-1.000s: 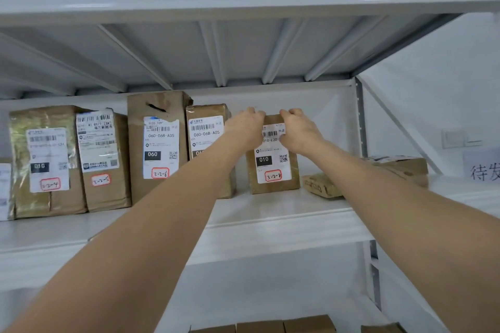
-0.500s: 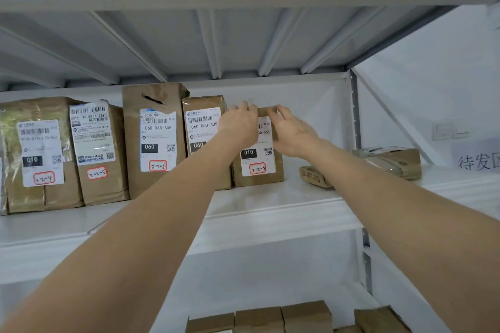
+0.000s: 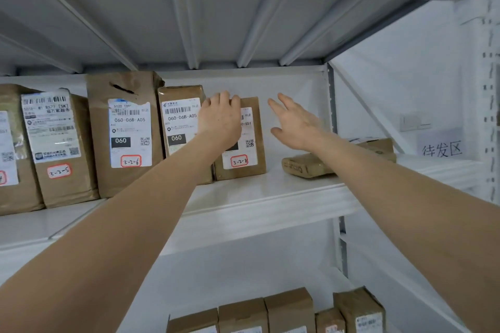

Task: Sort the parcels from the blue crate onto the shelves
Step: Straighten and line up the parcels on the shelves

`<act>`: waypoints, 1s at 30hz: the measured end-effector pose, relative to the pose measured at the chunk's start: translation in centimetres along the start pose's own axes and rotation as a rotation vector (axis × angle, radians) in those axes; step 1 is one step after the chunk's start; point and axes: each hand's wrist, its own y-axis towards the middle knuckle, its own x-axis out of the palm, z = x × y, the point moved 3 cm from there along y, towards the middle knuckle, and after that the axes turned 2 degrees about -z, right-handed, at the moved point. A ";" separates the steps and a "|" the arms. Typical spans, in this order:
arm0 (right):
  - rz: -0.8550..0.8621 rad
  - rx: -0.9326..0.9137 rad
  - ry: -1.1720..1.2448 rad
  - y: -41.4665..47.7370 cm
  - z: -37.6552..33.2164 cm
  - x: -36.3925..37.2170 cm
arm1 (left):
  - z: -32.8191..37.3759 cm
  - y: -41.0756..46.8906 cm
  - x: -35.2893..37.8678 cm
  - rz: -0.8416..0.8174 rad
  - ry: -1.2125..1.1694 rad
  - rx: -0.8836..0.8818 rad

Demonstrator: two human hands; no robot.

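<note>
Left hand (image 3: 219, 116) rests on upright parcel (image 3: 250, 140) on shelf (image 3: 259, 197); right hand (image 3: 293, 123) spread, apart.

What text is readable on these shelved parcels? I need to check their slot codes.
"3-2-8": parcel under the left hand
"060-06B-A05", "060", "3-2-6": tallest parcel
"060-06B-A05", "060": parcel beside it
"3-2-5": parcel further left
"待发区": wall sign
The fine print and the lower shelf's labels are too blurred.
</note>
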 end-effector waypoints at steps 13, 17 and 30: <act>-0.192 0.243 0.131 -5.6 12.5 -4.2 | 14.0 -1.1 -2.1 -0.943 -0.601 0.080; -0.478 0.192 0.305 -7.0 12.8 -3.8 | 13.9 -0.9 -1.8 -1.014 -0.454 0.090; -0.517 0.032 0.265 -3.9 9.1 1.1 | 11.5 0.1 0.7 -0.797 -0.256 0.165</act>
